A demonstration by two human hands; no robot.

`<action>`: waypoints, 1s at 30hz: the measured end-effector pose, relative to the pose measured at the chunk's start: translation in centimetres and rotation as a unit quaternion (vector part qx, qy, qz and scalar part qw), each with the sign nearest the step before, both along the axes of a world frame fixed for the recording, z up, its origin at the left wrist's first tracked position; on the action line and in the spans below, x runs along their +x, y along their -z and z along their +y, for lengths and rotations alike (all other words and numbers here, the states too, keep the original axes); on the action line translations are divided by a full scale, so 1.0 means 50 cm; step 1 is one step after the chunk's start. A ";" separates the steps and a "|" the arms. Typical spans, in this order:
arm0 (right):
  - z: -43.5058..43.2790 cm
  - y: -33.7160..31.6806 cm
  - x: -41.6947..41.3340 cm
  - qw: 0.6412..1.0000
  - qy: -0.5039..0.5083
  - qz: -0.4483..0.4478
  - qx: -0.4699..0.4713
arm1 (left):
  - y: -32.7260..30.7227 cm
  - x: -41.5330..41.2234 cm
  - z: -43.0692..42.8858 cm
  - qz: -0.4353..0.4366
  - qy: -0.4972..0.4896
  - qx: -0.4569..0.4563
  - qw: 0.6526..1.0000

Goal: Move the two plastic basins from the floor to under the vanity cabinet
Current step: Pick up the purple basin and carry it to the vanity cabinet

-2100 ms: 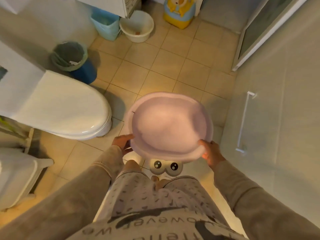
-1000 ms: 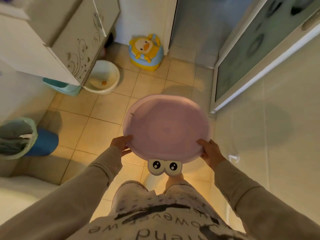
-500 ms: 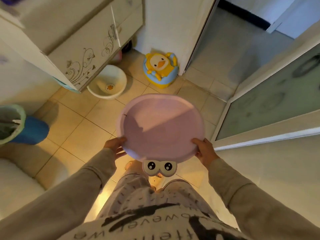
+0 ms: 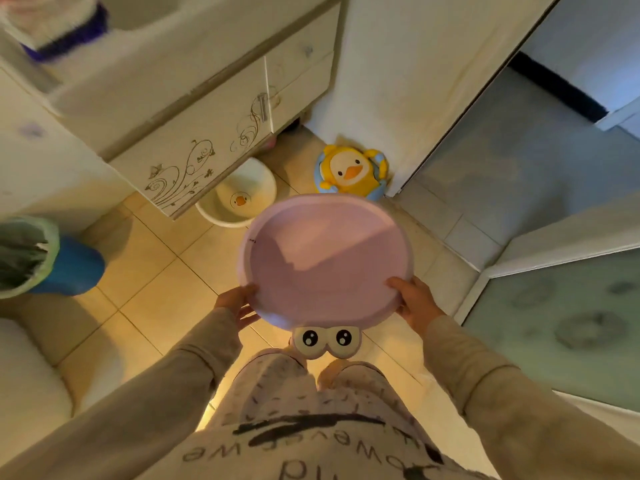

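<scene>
the left hand (image 4: 237,304) grips the near-left rim of the pink basin (image 4: 325,261), thumb on top and fingers curled beneath, while the right hand (image 4: 414,301) clasps the near-right rim in the same way. the basin hangs in the air in front of the body, above the tiled floor (image 4: 145,271), its hollow facing up and partly shaded. a flap with two cartoon eyes (image 4: 326,339) juts from its near edge. beyond it, a white basin (image 4: 239,199) with a duck print inside sits on the floor, half tucked beneath the vanity cabinet (image 4: 207,140), whose door carries a swirling vine pattern. a yellow duck-shaped potty (image 4: 351,172) stands near the wall to the right of the white basin. a blue bin (image 4: 45,259) with a green liner stands far left.
</scene>
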State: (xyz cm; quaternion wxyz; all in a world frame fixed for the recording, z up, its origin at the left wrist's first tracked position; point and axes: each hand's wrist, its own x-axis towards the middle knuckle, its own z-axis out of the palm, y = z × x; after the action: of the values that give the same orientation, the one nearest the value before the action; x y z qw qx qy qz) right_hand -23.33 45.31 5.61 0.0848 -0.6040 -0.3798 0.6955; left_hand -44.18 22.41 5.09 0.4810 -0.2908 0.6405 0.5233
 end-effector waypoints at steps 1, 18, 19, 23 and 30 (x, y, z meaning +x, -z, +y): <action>0.020 -0.002 -0.022 1.000 -0.002 -0.002 -0.001 | -0.002 -0.016 0.016 0.001 -0.006 -0.002 1.000; 0.294 0.028 -0.382 0.970 -0.236 0.000 -0.055 | -0.002 -0.142 0.160 0.017 -0.212 -0.053 0.976; 0.313 0.030 -0.405 0.965 -0.255 -0.007 -0.057 | -0.002 -0.138 0.171 0.013 -0.231 -0.057 0.971; 0.382 0.039 -0.491 0.945 -0.322 -0.027 -0.049 | 0.005 -0.119 0.226 -0.005 -0.289 -0.047 0.956; 0.448 0.099 -0.572 0.908 -0.407 -0.100 -0.026 | 0.045 -0.113 0.302 -0.032 -0.360 -0.054 0.931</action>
State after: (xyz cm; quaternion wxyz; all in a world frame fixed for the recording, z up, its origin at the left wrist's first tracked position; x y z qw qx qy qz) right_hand -51.95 67.69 0.65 -0.2601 -0.4657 -0.5805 0.6152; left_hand -49.84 37.49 2.82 0.2639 -0.5440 0.5041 0.6166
